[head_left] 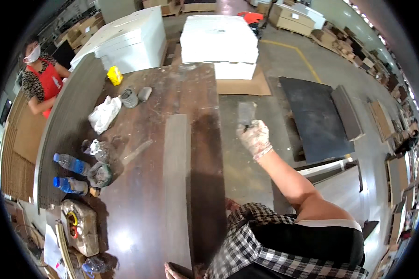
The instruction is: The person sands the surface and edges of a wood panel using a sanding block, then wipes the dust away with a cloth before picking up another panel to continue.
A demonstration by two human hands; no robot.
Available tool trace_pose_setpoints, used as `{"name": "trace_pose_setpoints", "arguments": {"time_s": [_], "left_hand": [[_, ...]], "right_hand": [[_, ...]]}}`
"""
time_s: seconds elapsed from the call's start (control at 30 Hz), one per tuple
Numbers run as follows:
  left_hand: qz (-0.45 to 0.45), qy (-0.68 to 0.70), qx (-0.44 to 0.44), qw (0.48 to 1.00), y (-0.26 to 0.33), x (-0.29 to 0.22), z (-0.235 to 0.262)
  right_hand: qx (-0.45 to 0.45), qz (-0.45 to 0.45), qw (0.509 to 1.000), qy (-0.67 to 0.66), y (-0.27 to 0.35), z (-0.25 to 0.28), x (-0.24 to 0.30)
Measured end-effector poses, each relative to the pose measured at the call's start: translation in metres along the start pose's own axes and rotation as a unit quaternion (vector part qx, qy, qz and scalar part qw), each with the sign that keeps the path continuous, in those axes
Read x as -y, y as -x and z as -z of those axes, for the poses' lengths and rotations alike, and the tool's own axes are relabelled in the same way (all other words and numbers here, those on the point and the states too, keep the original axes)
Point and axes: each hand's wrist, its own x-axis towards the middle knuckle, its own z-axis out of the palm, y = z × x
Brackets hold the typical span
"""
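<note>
My right hand (255, 138), in a stained white glove, is raised beyond the table's right edge. Its fingers close on a small grey rectangular flat piece (246, 111), whose exact kind I cannot make out. A long narrow grey board (176, 186) lies lengthwise on the brown table (135, 204), with a dark strip along its right side. Only part of my left hand (173, 271) shows at the lower edge, by the board's near end. Most of its fingers are cut off or hidden there.
On the table's left stand blue-capped bottles (72, 186), a white plastic bag (105, 114), a grey can (129, 98), a yellow box (114, 75) and a dirty jerrycan (81, 228). Stacked panels (74, 116) separate me from a person in a red apron (49, 83). White stacks (219, 39) stand beyond.
</note>
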Motion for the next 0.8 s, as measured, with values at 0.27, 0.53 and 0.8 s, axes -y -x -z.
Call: {"name": "trace_pose_setpoints", "arguments": {"time_s": [0.27,0.53,0.8], "left_hand": [[0.045,0.129,0.102,0.985,-0.025,-0.016,0.012],[0.032,0.159,-0.08,0.984,0.001,-0.017,0.035],[0.035,0.428,-0.194,0.882,0.0,-0.051,0.035]], "right_hand": [[-0.04,-0.282,0.902,-0.325,0.057,0.063,-0.292],[0.428,-0.195,0.523,-0.711,0.09,0.024,0.057],[0.557,0.465,0.595,-0.346,0.17,0.072,0.172]]}}
